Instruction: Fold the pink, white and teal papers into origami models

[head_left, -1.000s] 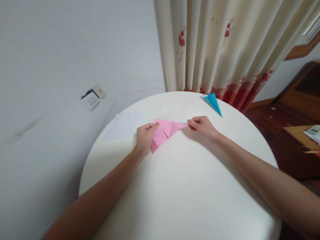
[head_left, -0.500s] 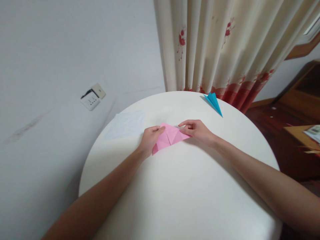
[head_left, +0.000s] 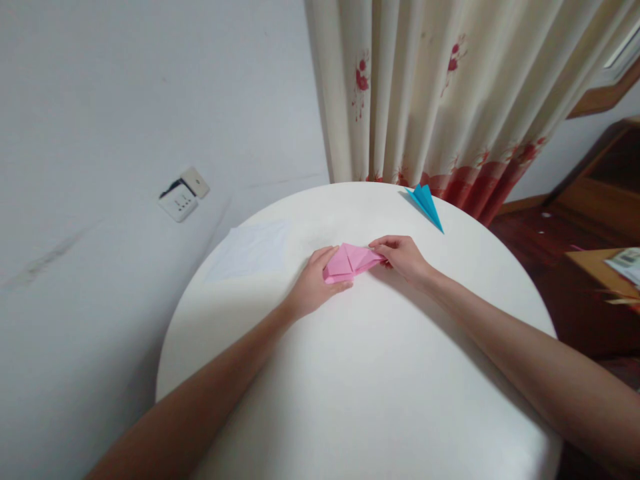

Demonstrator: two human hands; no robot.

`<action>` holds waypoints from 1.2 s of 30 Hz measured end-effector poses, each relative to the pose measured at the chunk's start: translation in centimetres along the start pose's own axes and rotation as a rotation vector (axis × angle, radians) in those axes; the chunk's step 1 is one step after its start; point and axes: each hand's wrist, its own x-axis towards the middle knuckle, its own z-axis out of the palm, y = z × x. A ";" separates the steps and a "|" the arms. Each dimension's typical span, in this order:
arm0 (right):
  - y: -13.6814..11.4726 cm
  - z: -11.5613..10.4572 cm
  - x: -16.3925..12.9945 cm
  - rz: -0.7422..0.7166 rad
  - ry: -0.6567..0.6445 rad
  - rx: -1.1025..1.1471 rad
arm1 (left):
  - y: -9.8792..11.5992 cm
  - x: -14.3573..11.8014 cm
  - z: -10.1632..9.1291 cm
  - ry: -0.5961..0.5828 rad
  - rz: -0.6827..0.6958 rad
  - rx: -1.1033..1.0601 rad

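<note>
**Two hands pinch a folded pink paper on a round white table**

A round white table (head_left: 360, 373) fills most of the lower part of the view. Behind it, a plain pale wall takes the left side, and a cream curtain (head_left: 450, 93) with red flower prints hangs at the right, its red hem reaching down to the far edge of the table. On the wall, low and to the left, there is a white wall socket (head_left: 179, 201) with a small plate beside it. At the far right a dark wooden floor and some wooden furniture are visible.

A white sheet of paper (head_left: 253, 247) lies flat on the left part of the table, hard to see against the surface. Near the far edge rests a blue folded paper plane (head_left: 426, 206), well apart from both hands.

The folded pink paper (head_left: 350, 261) is on the table a little beyond its middle, between the two hands. The left hand (head_left: 316, 288) grips its left end, with the thumb below and the fingers curled over the top. The right hand (head_left: 406, 257) is closed on its right tip, pinching it between thumb and fingers. Both forearms stretch across the table from the near edge.
</note>
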 end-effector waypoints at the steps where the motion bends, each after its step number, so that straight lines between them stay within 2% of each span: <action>1: 0.0 0.0 0.0 -0.009 -0.002 -0.021 | 0.0 0.0 0.0 -0.002 0.015 0.022; 7: 0.0 0.0 -0.1 -0.151 -0.027 -0.178 | -0.2 0.2 0.0 0.008 -0.006 0.116; 17: -0.3 -0.1 -0.8 -0.386 -0.115 -0.348 | -0.1 0.1 0.2 0.056 -0.077 0.002; 27: -0.1 0.0 -0.9 -0.436 -0.063 -0.408 | -0.1 -0.1 0.2 0.064 -0.109 -0.078; 31: 0.2 0.1 -0.6 -0.457 -0.037 -0.365 | -0.2 -0.1 0.3 0.081 -0.126 -0.107; 33: 0.2 0.3 -0.6 -0.415 -0.001 -0.311 | -0.1 -0.1 0.4 0.086 -0.126 -0.125; 36: 0.1 0.8 -0.8 -0.277 0.018 -0.203 | 0.2 -0.1 0.3 0.085 -0.119 -0.141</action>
